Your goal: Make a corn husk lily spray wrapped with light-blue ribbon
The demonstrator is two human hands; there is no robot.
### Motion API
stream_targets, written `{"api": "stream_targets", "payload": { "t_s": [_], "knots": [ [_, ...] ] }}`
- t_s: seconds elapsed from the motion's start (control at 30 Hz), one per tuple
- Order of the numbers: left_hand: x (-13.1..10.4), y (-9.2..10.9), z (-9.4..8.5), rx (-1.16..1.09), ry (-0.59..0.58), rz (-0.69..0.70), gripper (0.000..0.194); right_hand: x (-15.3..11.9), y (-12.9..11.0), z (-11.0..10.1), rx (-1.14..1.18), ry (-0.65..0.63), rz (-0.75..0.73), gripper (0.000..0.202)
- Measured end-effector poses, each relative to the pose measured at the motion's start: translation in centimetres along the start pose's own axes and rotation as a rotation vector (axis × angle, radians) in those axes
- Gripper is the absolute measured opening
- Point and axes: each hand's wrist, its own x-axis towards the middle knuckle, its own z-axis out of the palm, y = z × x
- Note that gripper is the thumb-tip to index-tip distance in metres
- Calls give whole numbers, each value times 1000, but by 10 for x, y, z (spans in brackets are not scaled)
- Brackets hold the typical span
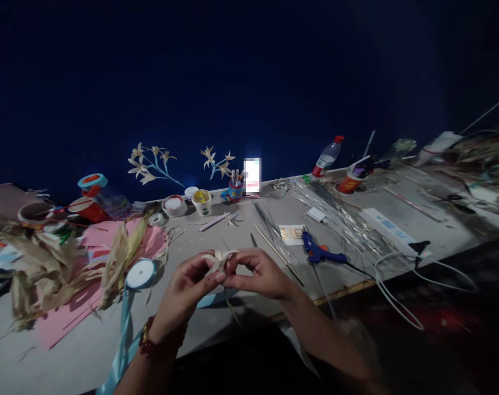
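Observation:
Over the table's front edge, both my hands pinch a small cream-coloured flower (219, 259), which looks made of dried husk. My left hand (187, 282) holds it from the left, thumb and fingers closed on its base. From the right, my right hand (253, 271) grips it with thumb and forefinger; the fingertips hide part of the flower. A thin stem or strip hangs below the hands. To the left of my left hand stands a roll of light blue ribbon (141, 272), its tail trailing towards me.
Dried husks (47, 263) lie on pink paper (64, 323) at left. A blue glue gun (321, 252) with a cable, wires (340, 208) and a power strip (393, 230) are at right. Finished flower sprays (154, 164), paint cups (202, 201), a lit phone (252, 175) and a bottle (328, 156) line the back.

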Motion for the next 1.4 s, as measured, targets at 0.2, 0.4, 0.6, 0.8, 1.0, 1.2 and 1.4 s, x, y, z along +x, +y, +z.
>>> {"api": "stream_targets", "payload": {
  "t_s": [0.2, 0.4, 0.6, 0.8, 1.0, 1.2, 1.4],
  "knots": [
    [1, -7, 5, -137, -4, -71, 16, -3, 9, 10, 274, 77, 75, 20],
    [-1, -7, 10, -138, 101, -13, 18, -5, 0, 10, -3, 142, -34, 15],
    [-3, -4, 5, -139, 47, -71, 21, -5, -6, 9, -82, 129, -59, 16],
    [-1, -1, 2, -116, -5, -71, 18, -4, -1, 10, 204, 55, 104, 15],
    [2, -5, 5, -187, 20, -27, 18, -4, 0, 13, 112, 138, 49, 14],
    [0, -7, 1, -203, -17, -67, 22, -5, -1, 14, -33, 119, 0, 12],
    [1, -7, 3, -267, -18, -94, 19, -4, 2, 14, 140, 103, 151, 19]
  ]
}}
